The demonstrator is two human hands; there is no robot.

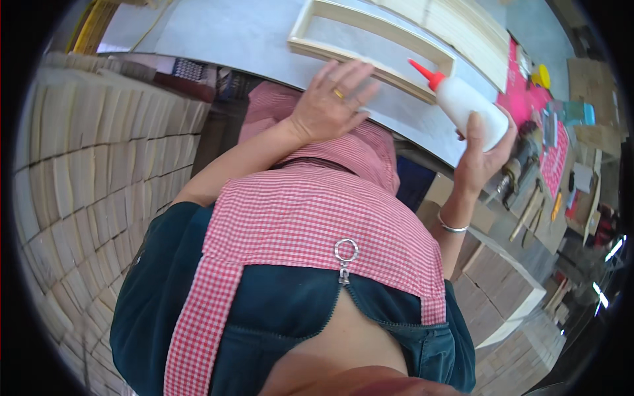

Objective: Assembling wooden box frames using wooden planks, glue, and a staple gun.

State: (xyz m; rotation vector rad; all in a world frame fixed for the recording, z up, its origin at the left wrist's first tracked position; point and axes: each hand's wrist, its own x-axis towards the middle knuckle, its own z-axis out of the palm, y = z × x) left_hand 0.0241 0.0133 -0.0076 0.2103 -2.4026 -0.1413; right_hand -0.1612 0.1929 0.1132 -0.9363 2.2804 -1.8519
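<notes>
A white squeeze bottle with a red pointed nozzle (465,105) is held tilted in my right hand (485,158), its tip pointing up and left over the near side of a shallow wooden frame (318,50). The fingers wrap round the bottle's lower part, and the thumb presses along its side. The rectangular frame of pale wood lies on the light table top. My left hand (335,102) hovers or rests at the frame's near rail with fingers stretched and a gold-coloured ring on one. Whether those fingertips touch the rail I cannot tell.
Pale wooden strips (462,33) lie beyond the frame. Tools and a blue-green box (580,113) crowd a bench at the right. Tall stacks of wood pieces (99,158) rise at my left; more stacked wood (498,290) stands at the lower right.
</notes>
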